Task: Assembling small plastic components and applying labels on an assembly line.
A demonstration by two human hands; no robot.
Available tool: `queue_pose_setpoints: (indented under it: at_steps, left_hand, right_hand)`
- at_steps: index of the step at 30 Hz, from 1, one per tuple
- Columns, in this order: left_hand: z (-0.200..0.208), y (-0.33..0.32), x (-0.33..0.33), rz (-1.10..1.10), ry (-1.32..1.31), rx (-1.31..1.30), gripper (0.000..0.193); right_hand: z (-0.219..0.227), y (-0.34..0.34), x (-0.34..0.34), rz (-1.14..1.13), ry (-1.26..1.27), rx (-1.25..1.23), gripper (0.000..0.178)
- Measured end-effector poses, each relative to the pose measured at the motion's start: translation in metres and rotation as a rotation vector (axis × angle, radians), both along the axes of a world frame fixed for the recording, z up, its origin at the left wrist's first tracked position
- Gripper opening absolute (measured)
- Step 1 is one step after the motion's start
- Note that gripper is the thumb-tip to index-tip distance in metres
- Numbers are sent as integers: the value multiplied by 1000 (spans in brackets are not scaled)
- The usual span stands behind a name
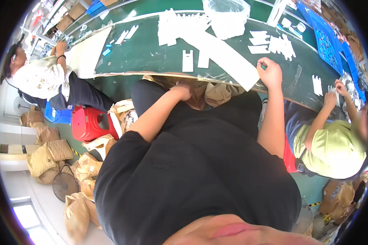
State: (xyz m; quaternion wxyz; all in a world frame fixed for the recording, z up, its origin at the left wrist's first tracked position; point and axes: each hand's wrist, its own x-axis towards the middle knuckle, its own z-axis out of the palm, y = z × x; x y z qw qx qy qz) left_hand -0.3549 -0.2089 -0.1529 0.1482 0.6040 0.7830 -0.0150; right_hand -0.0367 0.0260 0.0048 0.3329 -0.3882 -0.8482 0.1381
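My right hand [270, 72] is closed over the table's near edge, with a small green object [263, 66] showing between the fingers. Beside it lies the near end of a long cream-white strip [233, 61], which slants back toward a pile of flat white plastic pieces [171, 30]. My left hand [184, 91] reaches down below the table edge at an open brown paper bag [197, 98]; its fingers are hidden. On the green tabletop [147, 57] in front of me, a notched white plastic piece [187, 61] lies by itself, left of another white piece [203, 61].
A clear plastic bag [227, 20] stands behind the strip. More white pieces [280, 45] and a blue tray [325, 43] are at right. Co-workers sit left [41, 79] and right [331, 143]. A red stool [88, 122] and brown sacks [88, 167] stand at lower left.
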Motion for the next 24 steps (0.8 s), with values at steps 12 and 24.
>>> queue_pose_setpoints:
  at_steps: [12, 24]
  left_hand:
    - [196, -36, 44, -65, -408, 879, 13]
    - [180, 95, -23, 44, 47, 737, 30]
  right_hand:
    - [10, -11, 7, 62, -13, -41, 20]
    - [27, -27, 7, 289, -134, 47, 52]
